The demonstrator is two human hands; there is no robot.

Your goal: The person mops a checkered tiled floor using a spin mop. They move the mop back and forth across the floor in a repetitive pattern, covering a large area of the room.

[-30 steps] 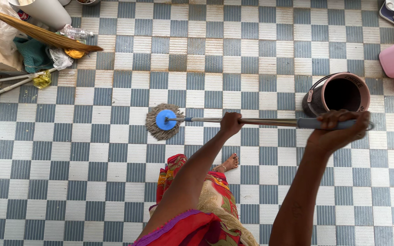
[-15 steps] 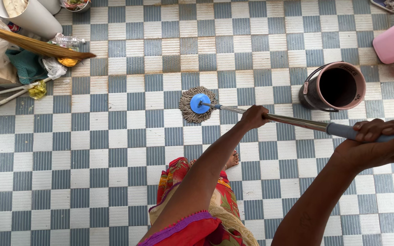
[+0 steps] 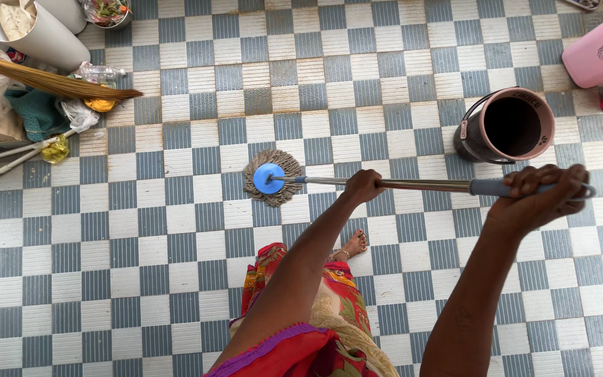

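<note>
We've got the mop point(image 3: 385, 184) stretched out across the checkered floor point(image 3: 176, 293), and our left hand point(image 3: 363, 186) is wrapped round the metal shaft midway along, fingers closed firmly on it. Our right hand point(image 3: 540, 198) is curled tight over the grey grip sleeve at the top end of the handle, pinching it against the palm. Both hands clamped on, then.

Now the change: the mop head point(image 3: 271, 179), that round blue hub with its stringy fringe, has swung back to the left and a touch lower compared with half a second ago, when it sat further right and nearer the top of the view. A second ago it was further left again, so we're watching a to-and-fro stroke, and the shaft has levelled out from its slant to lie almost straight across the view. We read this as scrubbing in full swing, the head pressed flat on the tiles just ahead of our bare foot point(image 3: 354, 244).

The dark bucket point(image 3: 507, 127) with the pinkish rim stands near our right hand, just beyond the handle and apart from it. Off at the far left, a broom point(image 3: 50, 82), a white bin point(image 3: 33, 35) and some clutter sit well clear of the stroke.
</note>
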